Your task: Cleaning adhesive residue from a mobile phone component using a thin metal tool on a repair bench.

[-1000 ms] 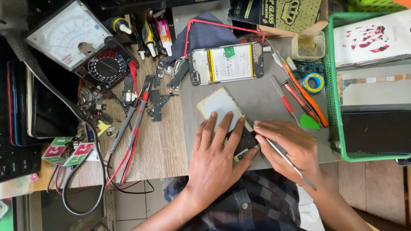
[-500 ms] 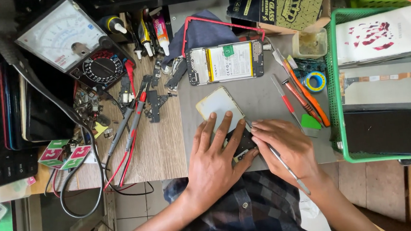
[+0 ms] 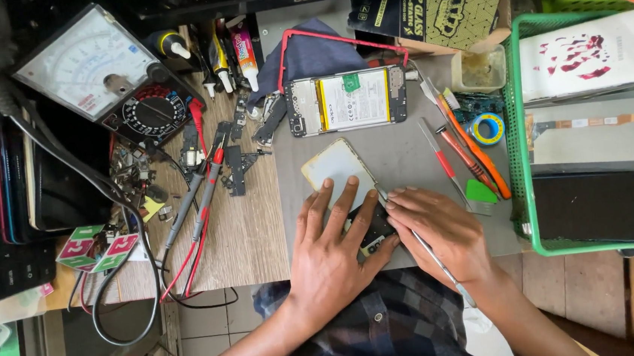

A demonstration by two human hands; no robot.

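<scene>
At the desk's left edge sits the meter [image 3: 105, 74]. Near the front edge, your left hand [image 3: 330, 252] lies flat, fingers spread, pinning the phone [image 3: 343, 180] so it can't slide. Your right hand [image 3: 442, 232] pinches tweezers [image 3: 432, 255], tip at the phone's corner.
</scene>
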